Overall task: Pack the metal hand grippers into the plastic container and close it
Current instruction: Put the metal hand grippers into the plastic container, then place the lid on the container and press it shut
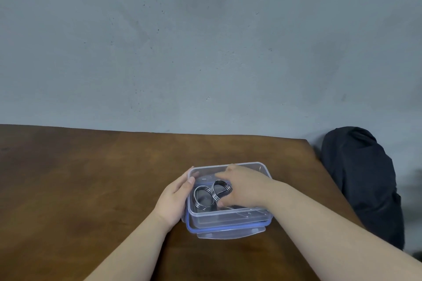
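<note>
From the head view, your left hand (174,199) steadies the clear box (228,215) on the worktop (91,178), its grip wrapped round the left wall. Your right hand (245,186) pinches a coiled gripper (220,190) inside, beside another (202,197). The lid (228,232) lies underneath; springy handles could poke above the rim and block closing.

Open clear plastic container (228,214) holding two metal hand grippers.

The rectangular, transparent container sits upright on its blue-rimmed lid (226,231), which lies flat beneath it. Inside, two shiny coiled-spring grippers stand side by side, touching: the left gripper (202,196) toward the left wall, the right gripper (220,190) near the middle.
</note>
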A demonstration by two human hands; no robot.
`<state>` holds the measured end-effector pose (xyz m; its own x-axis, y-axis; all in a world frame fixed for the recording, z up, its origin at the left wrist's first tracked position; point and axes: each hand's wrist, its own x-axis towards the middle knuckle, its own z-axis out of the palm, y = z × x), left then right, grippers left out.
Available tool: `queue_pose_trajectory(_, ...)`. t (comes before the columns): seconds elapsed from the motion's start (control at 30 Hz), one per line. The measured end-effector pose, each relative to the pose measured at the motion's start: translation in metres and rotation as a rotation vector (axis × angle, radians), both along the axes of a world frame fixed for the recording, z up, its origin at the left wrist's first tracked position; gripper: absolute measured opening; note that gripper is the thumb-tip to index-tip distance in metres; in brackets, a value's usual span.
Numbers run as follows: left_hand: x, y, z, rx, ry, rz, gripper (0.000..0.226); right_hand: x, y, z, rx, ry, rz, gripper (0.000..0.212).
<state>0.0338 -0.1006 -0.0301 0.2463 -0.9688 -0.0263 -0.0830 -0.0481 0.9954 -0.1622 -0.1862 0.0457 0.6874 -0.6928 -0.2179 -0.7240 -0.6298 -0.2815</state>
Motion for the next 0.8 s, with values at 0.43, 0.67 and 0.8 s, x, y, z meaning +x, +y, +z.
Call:
queue_pose_trajectory(0.43,0.0,0.009,0.005,-0.034,-0.021,0.055,0.088,-0.041,0.051,0.006,-0.303,0.026,0.128,0.036)
queue_pose_trajectory(0.67,-0.003,0.035,-0.004,-0.083,-0.056,0.155,0.039,-0.048,0.058,-0.007,-0.366,0.051,0.143,0.034)
queue_pose_trajectory(0.8,-0.007,0.052,-0.005,-0.037,-0.173,0.128,0.06,-0.057,0.06,0.003,-0.417,-0.003,0.135,0.033)
